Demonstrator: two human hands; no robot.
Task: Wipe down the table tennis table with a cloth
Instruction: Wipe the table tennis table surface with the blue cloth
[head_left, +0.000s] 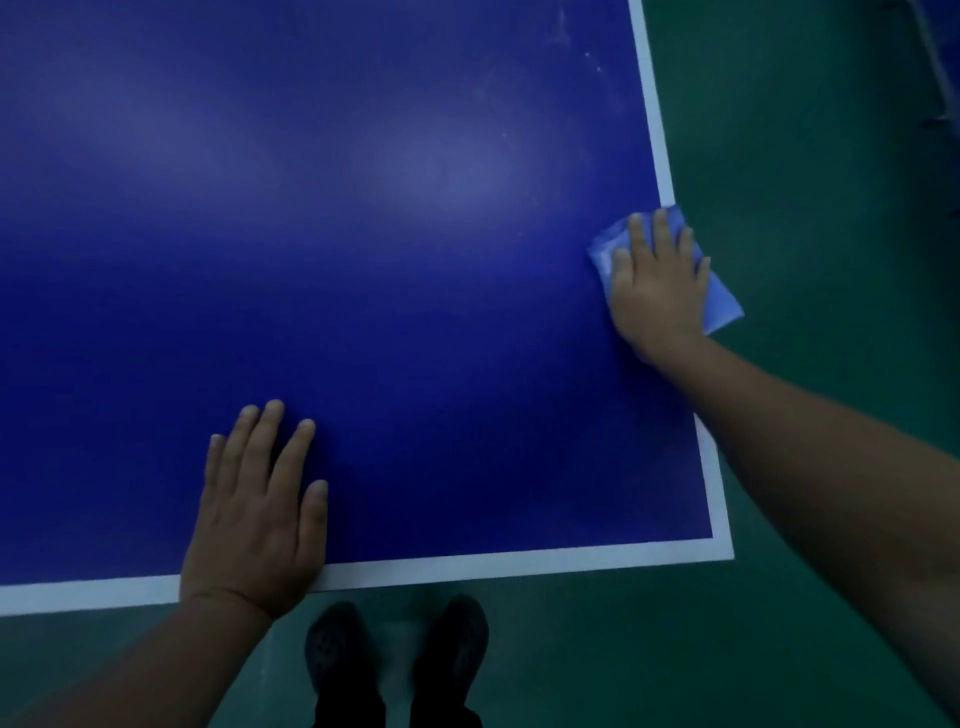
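Flat R hand on folded cloth

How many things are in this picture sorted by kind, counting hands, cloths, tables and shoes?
Hands: 2, the left hand flat on the table, the right hand pressing on the cloth
Cloths: 1, the light blue cloth at the right edge, partly overhanging it
Tables: 1, the blue table tennis table with a white border
Shoes: 2, dark shoes on the green floor
Total: 6

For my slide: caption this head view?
Right hand presses blue cloth at table edge; left hand rests flat.
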